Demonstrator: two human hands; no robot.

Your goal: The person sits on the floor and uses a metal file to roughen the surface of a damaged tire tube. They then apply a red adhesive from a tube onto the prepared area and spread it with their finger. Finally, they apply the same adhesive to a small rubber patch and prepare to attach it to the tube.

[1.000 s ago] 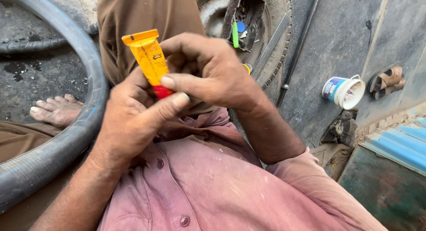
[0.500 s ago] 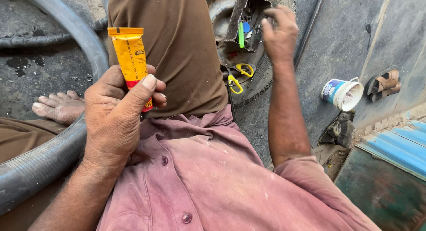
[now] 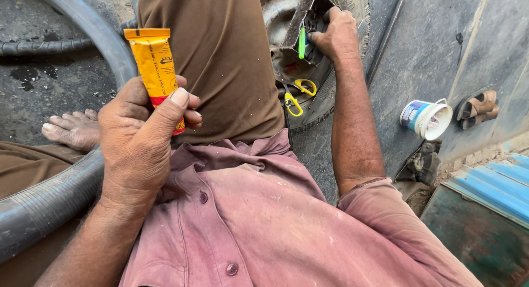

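Note:
My left hand (image 3: 140, 138) grips a yellow-orange tube (image 3: 154, 63) with a red lower end, held upright in front of my brown trouser leg. My right hand (image 3: 336, 33) is stretched forward into a small tyre (image 3: 352, 6) that holds tools. Its fingers touch a dark metal piece (image 3: 300, 19) beside a green-handled tool (image 3: 301, 43); whether they close on anything is unclear. Yellow-handled scissors (image 3: 297, 97) lie lower in the same tyre.
A black rubber inner tube (image 3: 60, 188) curves round my left side, past my bare foot (image 3: 71, 130). A small white and blue tub (image 3: 424, 119) lies tipped on the concrete at right, near a brown sandal (image 3: 476, 108) and a dark rag (image 3: 421, 163). Blue corrugated sheet (image 3: 496, 188) at lower right.
A second ago both hands were together on the tube. My right hand let go and reached forward into the tyre. The left hand keeps the tube upright.

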